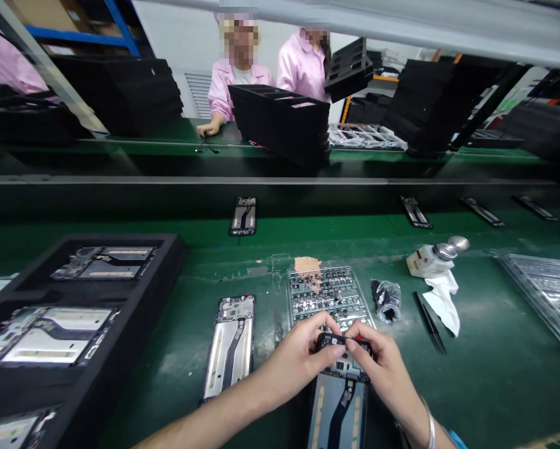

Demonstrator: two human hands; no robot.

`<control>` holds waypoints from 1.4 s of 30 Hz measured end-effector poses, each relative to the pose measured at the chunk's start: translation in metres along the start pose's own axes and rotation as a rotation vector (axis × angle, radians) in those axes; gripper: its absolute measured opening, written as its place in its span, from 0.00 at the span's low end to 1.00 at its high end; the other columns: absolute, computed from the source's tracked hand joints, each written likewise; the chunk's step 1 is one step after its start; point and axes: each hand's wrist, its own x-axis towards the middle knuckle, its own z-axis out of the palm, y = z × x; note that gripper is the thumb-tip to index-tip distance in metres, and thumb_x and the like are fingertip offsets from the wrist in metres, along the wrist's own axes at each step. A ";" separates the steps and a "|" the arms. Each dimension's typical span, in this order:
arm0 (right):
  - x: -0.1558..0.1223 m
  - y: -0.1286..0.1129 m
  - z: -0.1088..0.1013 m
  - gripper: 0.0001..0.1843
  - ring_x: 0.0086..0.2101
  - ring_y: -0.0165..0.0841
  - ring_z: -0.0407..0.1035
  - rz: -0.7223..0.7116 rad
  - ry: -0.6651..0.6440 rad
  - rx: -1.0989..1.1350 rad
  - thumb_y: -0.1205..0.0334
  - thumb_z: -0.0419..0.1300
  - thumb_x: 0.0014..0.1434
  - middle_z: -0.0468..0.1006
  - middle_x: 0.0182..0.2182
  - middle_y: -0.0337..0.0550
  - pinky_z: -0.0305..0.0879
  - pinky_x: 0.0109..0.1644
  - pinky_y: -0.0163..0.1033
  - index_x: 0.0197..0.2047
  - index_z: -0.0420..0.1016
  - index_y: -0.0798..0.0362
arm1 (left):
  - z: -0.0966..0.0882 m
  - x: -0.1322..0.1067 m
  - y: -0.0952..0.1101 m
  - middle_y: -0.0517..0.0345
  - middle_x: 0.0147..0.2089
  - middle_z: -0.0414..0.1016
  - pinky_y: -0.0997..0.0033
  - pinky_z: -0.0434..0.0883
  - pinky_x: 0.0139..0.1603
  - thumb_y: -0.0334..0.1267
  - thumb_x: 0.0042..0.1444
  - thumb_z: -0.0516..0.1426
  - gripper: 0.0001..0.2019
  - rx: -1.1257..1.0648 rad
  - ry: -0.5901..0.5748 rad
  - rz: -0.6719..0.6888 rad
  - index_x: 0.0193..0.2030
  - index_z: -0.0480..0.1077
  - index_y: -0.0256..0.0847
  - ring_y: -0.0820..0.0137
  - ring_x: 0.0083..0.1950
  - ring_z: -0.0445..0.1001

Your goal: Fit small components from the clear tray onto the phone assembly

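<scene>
Both my hands meet over the top end of an open phone frame [338, 405] lying on the green mat in front of me. My left hand [303, 352] is closed, pinching a small black camera part [332, 341] at the frame's upper edge. My right hand [380, 365] is closed too, its fingertips pressed on the same part. Just beyond my fingers lies a clear tray of small black parts [324, 293]. A second open phone frame [231, 346] lies to the left of my hands.
A black foam tray [135, 312] with phone frames fills the left. Black tweezers [429, 323], a white cloth [443, 299], a dispenser bottle [432, 257] and a small bag [386, 299] lie right. Clear trays [544, 293] sit far right. Phone frames ride the belt; two people in pink stand behind.
</scene>
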 end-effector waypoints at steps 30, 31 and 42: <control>-0.012 0.002 -0.009 0.06 0.25 0.26 0.62 0.057 0.259 0.409 0.58 0.58 0.56 0.69 0.26 0.37 0.59 0.25 0.28 0.35 0.72 0.51 | 0.000 0.003 -0.008 0.41 0.41 0.72 0.71 0.64 0.24 0.42 0.35 0.52 0.37 -0.801 -0.550 -0.198 0.56 0.60 0.32 0.61 0.29 0.74; -0.012 0.002 -0.009 0.06 0.24 0.26 0.62 0.055 0.260 0.404 0.58 0.59 0.56 0.69 0.26 0.37 0.59 0.25 0.29 0.35 0.71 0.51 | -0.001 0.004 -0.010 0.42 0.42 0.72 0.71 0.64 0.24 0.42 0.34 0.52 0.36 -0.811 -0.580 -0.226 0.55 0.61 0.32 0.61 0.29 0.74; -0.015 -0.001 -0.006 0.06 0.19 0.24 0.61 0.047 0.262 0.433 0.59 0.60 0.55 0.68 0.23 0.36 0.57 0.21 0.29 0.33 0.70 0.52 | -0.003 0.004 -0.010 0.40 0.46 0.71 0.73 0.64 0.21 0.44 0.34 0.52 0.35 -0.827 -0.667 -0.268 0.52 0.65 0.29 0.62 0.28 0.73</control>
